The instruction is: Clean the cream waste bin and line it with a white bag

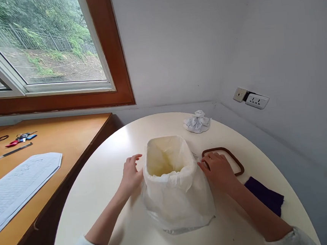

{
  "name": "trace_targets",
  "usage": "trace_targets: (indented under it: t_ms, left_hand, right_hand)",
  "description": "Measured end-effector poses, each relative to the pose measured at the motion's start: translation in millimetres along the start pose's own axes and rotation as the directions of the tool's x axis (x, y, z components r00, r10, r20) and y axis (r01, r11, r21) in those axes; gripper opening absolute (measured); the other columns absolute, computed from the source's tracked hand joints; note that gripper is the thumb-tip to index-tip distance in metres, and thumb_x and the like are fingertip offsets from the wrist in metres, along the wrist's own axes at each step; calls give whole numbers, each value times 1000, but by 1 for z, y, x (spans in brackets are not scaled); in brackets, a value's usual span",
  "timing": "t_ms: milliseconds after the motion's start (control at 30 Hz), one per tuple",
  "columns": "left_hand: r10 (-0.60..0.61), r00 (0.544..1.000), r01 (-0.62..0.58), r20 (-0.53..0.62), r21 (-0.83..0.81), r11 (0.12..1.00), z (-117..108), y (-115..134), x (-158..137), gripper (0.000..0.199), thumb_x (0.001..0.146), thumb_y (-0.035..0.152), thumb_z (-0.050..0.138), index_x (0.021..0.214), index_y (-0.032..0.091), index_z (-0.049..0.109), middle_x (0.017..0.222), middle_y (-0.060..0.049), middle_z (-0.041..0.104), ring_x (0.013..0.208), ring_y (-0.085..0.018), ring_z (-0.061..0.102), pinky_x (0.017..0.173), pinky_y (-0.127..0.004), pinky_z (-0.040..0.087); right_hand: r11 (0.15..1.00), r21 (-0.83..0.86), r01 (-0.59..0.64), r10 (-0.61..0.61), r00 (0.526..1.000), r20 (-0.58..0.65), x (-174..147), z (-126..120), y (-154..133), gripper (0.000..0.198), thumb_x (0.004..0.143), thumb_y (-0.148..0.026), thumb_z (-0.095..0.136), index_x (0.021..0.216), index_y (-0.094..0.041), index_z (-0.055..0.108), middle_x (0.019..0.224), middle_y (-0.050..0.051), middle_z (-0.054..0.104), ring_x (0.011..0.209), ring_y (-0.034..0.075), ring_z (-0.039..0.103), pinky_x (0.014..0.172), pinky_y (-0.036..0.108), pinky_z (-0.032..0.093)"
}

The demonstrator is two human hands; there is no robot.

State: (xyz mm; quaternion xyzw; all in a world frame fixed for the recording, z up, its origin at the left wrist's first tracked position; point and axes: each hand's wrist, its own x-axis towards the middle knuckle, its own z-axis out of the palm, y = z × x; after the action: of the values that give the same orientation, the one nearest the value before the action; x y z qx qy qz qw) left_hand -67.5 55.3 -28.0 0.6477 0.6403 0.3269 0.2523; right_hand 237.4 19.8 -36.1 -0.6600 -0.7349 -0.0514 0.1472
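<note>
A small bin lined with a white plastic bag (176,201) stands upright on the round table, its mouth facing me. The bag is folded over the rim and hangs loosely down the outside. My left hand (131,175) is beside the bin's left side, thumb and fingers apart. On the other side, my right hand (217,169) is near the bag, fingers slightly bent and apart, with nothing visible in it. Its fingers overlap a brown rounded rim frame (237,163) in my view; whether they touch it I cannot tell.
A knotted white bag (198,122) sits at the round table's (100,189) far edge. Dark purple cloth (265,195) lies near my right forearm. The wooden desk (75,134) at left holds papers (22,184), a pen (10,153) and keys (21,138). Wall sockets (257,101) are at right.
</note>
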Motion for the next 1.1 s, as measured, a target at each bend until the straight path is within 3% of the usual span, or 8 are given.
trace_targets:
  t_ms: [100, 233, 333, 400, 533, 667, 833, 1100]
  left_hand:
    - [10, 991, -52, 135, 317, 947, 8, -10, 1, 37, 57, 33, 60, 93, 21, 57, 106, -11, 49, 104, -33, 44, 85, -46, 36]
    - [76, 980, -138, 182, 357, 924, 12, -3, -5, 24, 53, 32, 61, 75, 22, 57, 95, -9, 50, 95, -31, 46, 80, -43, 37]
    - [90, 981, -120, 174, 170, 978, 2, 10, -5, 12, 61, 32, 56, 65, 21, 52, 80, -5, 52, 79, -25, 50, 69, -37, 40]
    - [66, 981, -63, 182, -20, 998, -9, 18, -4, 14, 67, 32, 52, 61, 20, 48, 69, -1, 50, 66, -19, 49, 58, -30, 39]
    - [39, 981, 21, 188, -307, 951, -34, 33, -2, 19, 74, 35, 52, 64, 18, 48, 60, 3, 47, 55, -12, 44, 49, -23, 33]
    - [56, 988, 17, 144, -457, 889, -61, 48, -1, 20, 74, 37, 58, 72, 18, 55, 58, 3, 49, 52, -11, 44, 47, -21, 33]
    - [57, 991, 24, 124, -565, 825, -94, 59, -3, 25, 74, 40, 61, 88, 19, 63, 54, 3, 49, 48, -10, 42, 42, -19, 34]
    - [-1, 997, 57, 83, -666, 743, -120, 69, 2, 25, 75, 37, 63, 91, 19, 65, 58, 2, 54, 53, -9, 47, 44, -16, 38]
  right_hand:
    - [999, -47, 2, 0, 999, 39, 0, 6, -4, 25, 84, -37, 47, 80, -17, 62, 89, 8, 60, 89, 23, 53, 79, 37, 35]
    - [1000, -18, -2, 3, 999, 32, 1, 9, -5, 17, 82, -26, 46, 76, -17, 59, 86, 7, 59, 86, 21, 53, 78, 36, 35]
    - [979, 192, -60, 55, 998, 35, 5, -2, -4, 19, 83, -28, 43, 70, -19, 54, 79, 5, 59, 78, 19, 54, 74, 36, 37]
    - [896, 421, -141, 124, 990, 66, 8, -13, -3, 23, 84, -36, 43, 69, -20, 50, 73, 2, 59, 68, 17, 54, 67, 33, 40]
    - [515, 826, -227, 178, 972, 156, 15, -38, -1, 28, 82, -48, 46, 75, -21, 48, 62, -2, 57, 53, 14, 51, 52, 27, 40]
    - [230, 947, -223, 259, 952, 161, 19, -63, -1, 27, 79, -49, 53, 81, -22, 50, 50, -6, 50, 43, 10, 45, 45, 23, 37]
    - [120, 979, -163, 340, 934, 113, 22, -86, 2, 26, 76, -47, 57, 81, -22, 53, 52, -6, 48, 45, 9, 42, 44, 21, 36]
    - [91, 993, -73, 344, 938, 38, 31, -102, 5, 23, 77, -45, 57, 82, -22, 53, 66, -2, 54, 54, 11, 48, 47, 23, 40]
